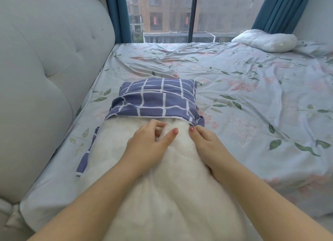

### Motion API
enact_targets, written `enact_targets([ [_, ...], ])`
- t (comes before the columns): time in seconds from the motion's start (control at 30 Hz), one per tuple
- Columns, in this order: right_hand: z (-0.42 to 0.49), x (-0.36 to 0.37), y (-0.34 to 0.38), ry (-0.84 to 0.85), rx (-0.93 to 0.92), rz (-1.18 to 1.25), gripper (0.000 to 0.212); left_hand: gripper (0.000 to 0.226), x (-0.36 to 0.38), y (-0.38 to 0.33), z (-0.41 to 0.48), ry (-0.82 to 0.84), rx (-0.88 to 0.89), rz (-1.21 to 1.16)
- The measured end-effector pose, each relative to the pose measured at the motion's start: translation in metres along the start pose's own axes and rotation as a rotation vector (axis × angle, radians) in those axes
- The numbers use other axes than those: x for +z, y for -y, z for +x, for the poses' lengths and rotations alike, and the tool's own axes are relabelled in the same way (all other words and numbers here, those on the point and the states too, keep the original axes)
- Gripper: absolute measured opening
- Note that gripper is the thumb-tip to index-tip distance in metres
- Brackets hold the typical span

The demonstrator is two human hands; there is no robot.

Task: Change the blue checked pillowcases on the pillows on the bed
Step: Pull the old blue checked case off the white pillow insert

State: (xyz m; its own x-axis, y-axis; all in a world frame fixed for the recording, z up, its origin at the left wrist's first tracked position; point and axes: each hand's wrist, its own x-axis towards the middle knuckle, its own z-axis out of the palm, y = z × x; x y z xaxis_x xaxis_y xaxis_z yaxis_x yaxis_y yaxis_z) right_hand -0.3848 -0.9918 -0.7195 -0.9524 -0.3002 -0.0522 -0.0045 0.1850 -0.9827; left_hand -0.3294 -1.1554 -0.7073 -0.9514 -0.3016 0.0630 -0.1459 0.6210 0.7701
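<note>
**One pillow bare, the other halfway out of its case**

The blue case (pixel 155 98) only covers the far end of the near pillow (pixel 149 177) now; most of the white filling lies bare toward the person. The left hand (pixel 147 141) rests on it with fingers loosely curled, pinching nothing. The right hand (pixel 203 141) pinches the case's edge at its right corner. A second pillow (pixel 266 39) sits uncovered far right on the bed (pixel 234 82). No fresh cases in sight, so probably lots left.

I log: pillowcase (pixel 155 98), blue with white checks; pillow (pixel 162 186), plain white; bedsheet (pixel 252 89), pale blue with pink flowers, green leaves; curtains (pixel 281 9), teal; headboard (pixel 45 69), pale grey.
</note>
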Motion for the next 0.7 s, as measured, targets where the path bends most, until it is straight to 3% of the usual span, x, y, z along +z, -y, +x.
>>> enact_targets([
  [0.17, -0.010, 0.001, 0.011, 0.315, 0.407, 0.411, 0.082, 0.098, 0.002, -0.014, -0.007, 0.028, -0.182, 0.052],
  [0.27, -0.014, -0.002, 0.006, 0.479, 0.461, 0.592, 0.095, 0.097, 0.011, -0.018, -0.014, -0.026, -0.197, 0.168],
  [0.37, -0.015, -0.001, 0.002, 0.563, 0.463, 0.683, 0.095, 0.090, 0.013, -0.016, -0.017, -0.075, -0.190, 0.099],
  [0.57, -0.014, 0.000, 0.000, 0.536, 0.408, 0.680, 0.087, 0.051, 0.015, -0.001, -0.012, -0.131, -0.093, -0.035],
  [0.63, -0.011, -0.002, 0.003, 0.460, 0.394, 0.622, 0.079, 0.042, 0.014, 0.002, -0.009, -0.121, -0.041, -0.048],
  [0.7, -0.009, -0.004, 0.008, 0.296, 0.311, 0.416, 0.061, 0.038, 0.012, 0.005, -0.005, -0.097, -0.003, -0.073],
])
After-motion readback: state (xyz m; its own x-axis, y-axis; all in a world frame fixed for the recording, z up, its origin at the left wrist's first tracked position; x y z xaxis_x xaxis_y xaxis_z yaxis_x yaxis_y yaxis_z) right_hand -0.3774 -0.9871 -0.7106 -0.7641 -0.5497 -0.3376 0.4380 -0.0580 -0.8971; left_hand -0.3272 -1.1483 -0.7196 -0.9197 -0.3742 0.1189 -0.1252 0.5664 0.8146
